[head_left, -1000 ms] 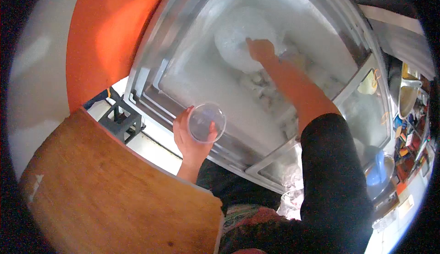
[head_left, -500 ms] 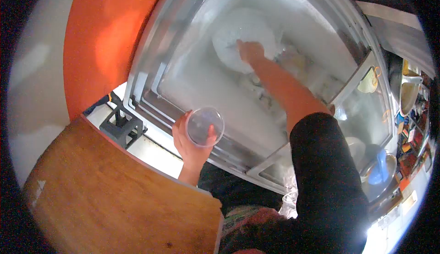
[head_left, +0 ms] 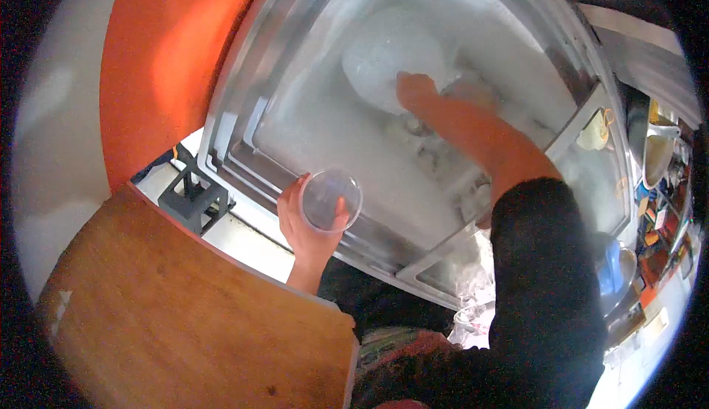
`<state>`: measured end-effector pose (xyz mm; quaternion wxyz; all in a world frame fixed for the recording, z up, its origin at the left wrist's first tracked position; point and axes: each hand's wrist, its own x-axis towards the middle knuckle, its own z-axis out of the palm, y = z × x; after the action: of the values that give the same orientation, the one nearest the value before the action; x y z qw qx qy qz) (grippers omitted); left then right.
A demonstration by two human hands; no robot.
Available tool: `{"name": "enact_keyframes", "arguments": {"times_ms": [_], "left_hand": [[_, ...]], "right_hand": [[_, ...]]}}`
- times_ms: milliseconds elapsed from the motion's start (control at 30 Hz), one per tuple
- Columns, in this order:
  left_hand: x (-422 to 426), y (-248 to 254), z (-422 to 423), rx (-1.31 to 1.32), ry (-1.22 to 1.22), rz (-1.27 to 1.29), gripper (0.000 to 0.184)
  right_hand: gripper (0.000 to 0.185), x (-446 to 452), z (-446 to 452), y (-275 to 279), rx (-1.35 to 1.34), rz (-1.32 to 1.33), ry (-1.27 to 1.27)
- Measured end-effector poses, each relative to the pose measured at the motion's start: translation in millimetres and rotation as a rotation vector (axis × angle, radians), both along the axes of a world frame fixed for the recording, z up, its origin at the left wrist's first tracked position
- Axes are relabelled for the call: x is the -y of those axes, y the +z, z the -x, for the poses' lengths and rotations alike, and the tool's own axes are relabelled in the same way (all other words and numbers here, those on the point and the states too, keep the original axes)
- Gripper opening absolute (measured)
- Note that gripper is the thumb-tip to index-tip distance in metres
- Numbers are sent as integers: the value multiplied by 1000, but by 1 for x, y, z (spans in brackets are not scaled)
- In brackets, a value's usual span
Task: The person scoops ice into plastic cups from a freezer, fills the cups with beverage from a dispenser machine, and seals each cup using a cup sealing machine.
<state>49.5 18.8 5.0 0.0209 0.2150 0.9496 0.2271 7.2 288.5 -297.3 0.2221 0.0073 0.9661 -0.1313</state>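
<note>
A clear round plastic cup (head_left: 325,195) is in my left hand (head_left: 303,224), its round opening facing up at the freezer's near edge. My right hand (head_left: 416,90) reaches deep into the frosty chest freezer (head_left: 317,136), its fingers curled at the lower right of a round, whitish, icy mass (head_left: 384,55). Whether those fingers hold anything is hidden by mist and the small size. Frosted lumps (head_left: 428,150) lie on the freezer floor below my right forearm.
A wooden board (head_left: 199,306) fills the lower left, beside a black crate-like stand (head_left: 193,198). An orange panel (head_left: 185,62) rises at the left. A glass lid (head_left: 598,173), a blue item in a metal bowl (head_left: 611,269) and cluttered shelves are at the right.
My right hand first moved left over the icy mass, then back right and slightly down to its edge. My left hand and the cup have stayed nearly still.
</note>
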Motion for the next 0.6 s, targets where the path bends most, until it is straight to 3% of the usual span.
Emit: {"name": "enact_keyframes", "arguments": {"times_ms": [67, 133, 367, 433, 467, 567, 600], "left_hand": [[-1, -3, 0, -3, 8, -28, 73], [1, -3, -2, 2, 14, -41, 72], [-2, -1, 0, -34, 0, 36, 70], [-1, 1, -1, -30, 0, 23, 70], [-1, 2, -2, -10, 11, 30, 70], [-2, -1, 0, -11, 20, 9, 69], [-1, -2, 0, -28, 12, -15, 68]], "right_hand": [[29, -12, 20, 20, 259, 84, -119], [28, -31, 59, 64, 336, 128, -18], [28, -51, 119, 21, -133, 9, 64], [32, -45, 114, 26, -203, 434, -258], [32, -39, 113, 15, -201, 434, -252], [40, -21, 116, -8, -181, 730, -577], [46, -17, 117, -6, -125, 728, -543]]}}
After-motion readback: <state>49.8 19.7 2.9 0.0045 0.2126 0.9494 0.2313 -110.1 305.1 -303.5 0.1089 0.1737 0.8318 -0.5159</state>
